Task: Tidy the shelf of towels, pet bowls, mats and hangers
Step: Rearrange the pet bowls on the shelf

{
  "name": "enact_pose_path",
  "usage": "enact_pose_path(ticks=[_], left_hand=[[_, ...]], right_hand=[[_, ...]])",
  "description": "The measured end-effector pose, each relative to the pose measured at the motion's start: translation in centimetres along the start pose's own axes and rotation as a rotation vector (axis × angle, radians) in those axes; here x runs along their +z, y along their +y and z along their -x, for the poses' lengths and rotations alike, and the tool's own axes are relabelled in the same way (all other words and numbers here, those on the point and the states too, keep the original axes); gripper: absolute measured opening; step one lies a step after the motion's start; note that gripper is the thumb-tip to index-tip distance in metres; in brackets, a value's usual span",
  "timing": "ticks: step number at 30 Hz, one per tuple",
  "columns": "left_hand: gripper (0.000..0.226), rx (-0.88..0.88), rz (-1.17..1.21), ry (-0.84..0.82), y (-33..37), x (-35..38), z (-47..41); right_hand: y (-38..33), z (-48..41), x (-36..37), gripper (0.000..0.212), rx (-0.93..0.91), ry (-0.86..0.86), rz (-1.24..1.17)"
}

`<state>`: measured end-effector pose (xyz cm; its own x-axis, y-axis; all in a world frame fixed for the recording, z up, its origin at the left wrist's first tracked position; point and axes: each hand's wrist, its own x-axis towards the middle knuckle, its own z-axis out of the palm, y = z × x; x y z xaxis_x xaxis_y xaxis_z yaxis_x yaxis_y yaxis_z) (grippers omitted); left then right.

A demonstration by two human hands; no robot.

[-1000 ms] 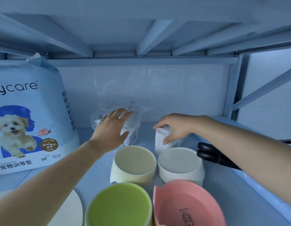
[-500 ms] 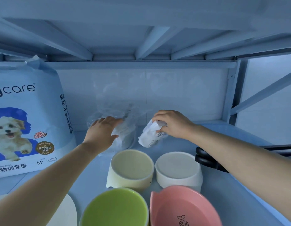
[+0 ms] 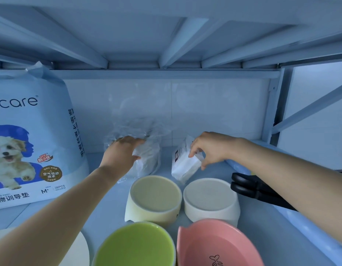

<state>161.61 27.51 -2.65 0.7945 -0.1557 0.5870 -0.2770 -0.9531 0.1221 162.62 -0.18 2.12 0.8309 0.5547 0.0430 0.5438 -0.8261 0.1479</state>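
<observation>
Two hands at back: left hand (image 3: 121,153) fingers on clear bag (image 3: 147,150), right hand (image 3: 210,148) fingers pinching white packet (image 3: 183,166).

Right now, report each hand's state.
Left hand: closed on the clear plastic-wrapped pack.
Right hand: holding the small white packet, tilted.

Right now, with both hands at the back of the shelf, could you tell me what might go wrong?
1. The right hand holds the small white packet tilted, just behind the white bowl; it may slip onto it.
2. The left hand presses a crinkled clear bag, which may slide away.
3. The right forearm crosses the black hangers and may drag them.
</observation>
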Motion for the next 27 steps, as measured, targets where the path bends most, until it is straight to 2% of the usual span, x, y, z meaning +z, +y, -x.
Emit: enact_pose_path(ticks=[3,7,9,10,11,12,14,19,22,25,27], left_hand=[[0.054,0.017,-0.026,-0.001,0.1,0.2,0.0],[0.057,0.033,-0.066,-0.043,-0.2,0.1,-0.2],[0.058,0.033,-0.081,-0.05,-0.3,0.0,-0.4],[0.058,0.035,-0.083,-0.051,-0.3,0.0,-0.4],[0.058,0.038,-0.081,-0.048,-0.4,0.0,-0.5],[0.058,0.041,-0.077,-0.045,-0.4,0.1,-0.5],[0.059,0.046,-0.075,-0.039,-0.5,0.2,-0.6],[0.058,0.063,-0.075,-0.039,-0.9,0.4,-0.7],[0.058,0.055,-0.081,-0.031,-0.8,0.6,-0.6],[0.055,0.035,-0.093,-0.003,-0.2,0.9,-0.5],[0.054,0.031,-0.111,0.014,0.3,1.2,-0.5]], right_hand=[[0.7,0.5,0.4,0.055,0.067,-0.038,0.017],[0.8,0.4,1.8,0.056,0.093,-0.008,-0.032],[0.3,-0.2,2.5,0.039,0.106,0.015,-0.092],[0.0,-0.5,2.9,0.019,0.11,0.028,-0.105],[-0.3,-0.9,3.2,0.018,0.12,0.014,-0.104],[-0.7,-1.2,3.5,0.028,0.131,-0.005,-0.113],[-1.2,-1.8,3.7,0.023,0.167,-0.04,-0.081],[-2.1,-3.0,3.4,0.033,0.174,-0.09,0.043],[-2.0,-3.1,3.6,0.025,0.149,-0.074,0.011],[-1.7,-3.4,4.0,0.028,0.116,-0.072,-0.024],[-1.7,-3.5,4.3,0.019,0.101,-0.055,-0.024]])
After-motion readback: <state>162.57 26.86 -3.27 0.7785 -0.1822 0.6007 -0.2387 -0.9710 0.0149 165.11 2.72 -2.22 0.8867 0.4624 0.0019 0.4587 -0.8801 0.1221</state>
